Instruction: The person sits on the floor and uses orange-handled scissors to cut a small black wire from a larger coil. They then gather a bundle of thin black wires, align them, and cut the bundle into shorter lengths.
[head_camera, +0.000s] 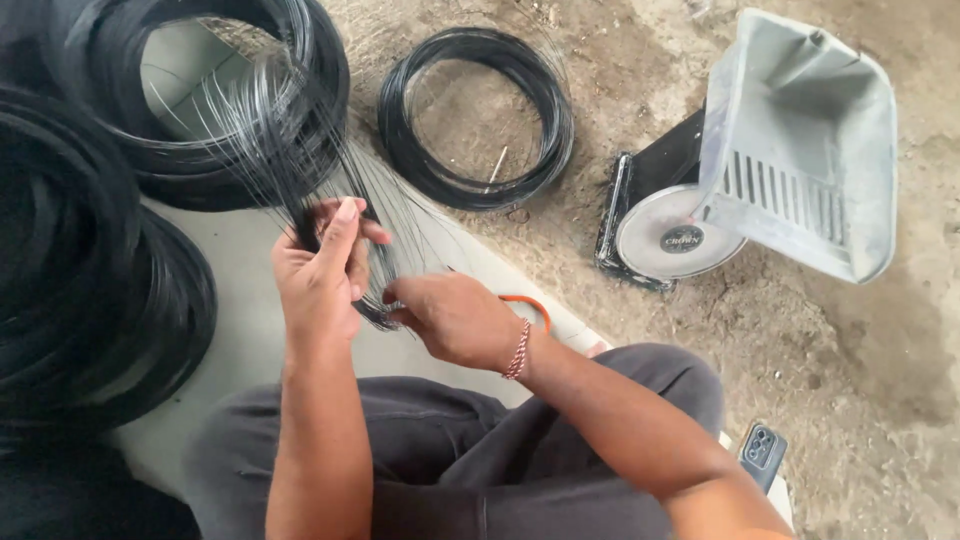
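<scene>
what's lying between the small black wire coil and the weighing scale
Only bare dirt floor shows between the small wire coil and the scale, seen from the head camera.

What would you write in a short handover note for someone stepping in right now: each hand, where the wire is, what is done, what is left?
Left hand: shut on a bundle of thin black wire strands, held upright.
Right hand: pinching the bundle's lower end at the grip; an orange-handled tool shows behind it.
Nearby: small wire coil on the dirt floor, large coils to the left, grey weighing scale to the right.
Done: strands gathered in hand.
Left: the strands fan out loose above; none look tied.
</scene>
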